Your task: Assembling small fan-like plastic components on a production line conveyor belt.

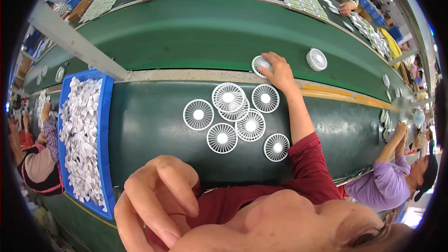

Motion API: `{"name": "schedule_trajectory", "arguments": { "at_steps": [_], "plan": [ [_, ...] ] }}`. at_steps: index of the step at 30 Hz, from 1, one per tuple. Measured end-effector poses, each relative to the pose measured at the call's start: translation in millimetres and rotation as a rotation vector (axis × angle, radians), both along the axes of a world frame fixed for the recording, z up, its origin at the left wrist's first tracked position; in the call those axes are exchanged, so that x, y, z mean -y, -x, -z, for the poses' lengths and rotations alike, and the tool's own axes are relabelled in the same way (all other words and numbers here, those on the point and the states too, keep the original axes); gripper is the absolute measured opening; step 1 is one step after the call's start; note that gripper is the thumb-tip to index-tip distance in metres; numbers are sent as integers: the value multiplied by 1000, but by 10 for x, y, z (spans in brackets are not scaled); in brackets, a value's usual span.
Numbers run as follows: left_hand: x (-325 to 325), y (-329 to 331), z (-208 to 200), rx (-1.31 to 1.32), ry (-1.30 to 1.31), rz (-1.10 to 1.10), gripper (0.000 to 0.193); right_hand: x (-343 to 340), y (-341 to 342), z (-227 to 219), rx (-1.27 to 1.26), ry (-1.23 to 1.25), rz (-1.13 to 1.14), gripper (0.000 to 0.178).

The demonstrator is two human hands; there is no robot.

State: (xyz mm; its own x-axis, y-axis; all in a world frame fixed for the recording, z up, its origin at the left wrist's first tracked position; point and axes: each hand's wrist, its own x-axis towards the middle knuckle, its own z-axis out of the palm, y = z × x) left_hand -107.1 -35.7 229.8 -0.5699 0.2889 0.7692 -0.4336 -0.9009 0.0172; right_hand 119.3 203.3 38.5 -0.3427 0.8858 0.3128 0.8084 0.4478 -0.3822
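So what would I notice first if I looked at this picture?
Probably the bunch of white round fan grilles lying in the middle of the dark green table, like little wheels. The person's right hand reaches past them to a white fan piece at the edge of the long green belt. On the left sits a blue bin heaped with white plastic parts, and the left hand looms big and close to the camera.

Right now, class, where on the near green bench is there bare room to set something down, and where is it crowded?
Bare green mat lies between the blue plastic bin and the cluster of round white fan grilles. More lies right of the forearm, near the bench end. It is crowded around the grilles, where the right hand reaches past them.
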Motion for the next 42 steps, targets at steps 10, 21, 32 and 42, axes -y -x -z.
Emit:
{"name": "schedule_trajectory", "arguments": {
  "at_steps": [10,21,32,42],
  "plan": [
    [121,128,2,-92,-48,-16,14,125,197,-97,69,79,-38,60],
    [25,401,149,-473,-116,104,8,18,165,213,23,-112,-45,60],
    [-161,221,91,-494,-6,179,12,-4,93,282,-48,-172,-2,57],
    [-152,259,153,-583,-77,279,14,-24,154,259,-54,-170,13,52]
  ]
}}
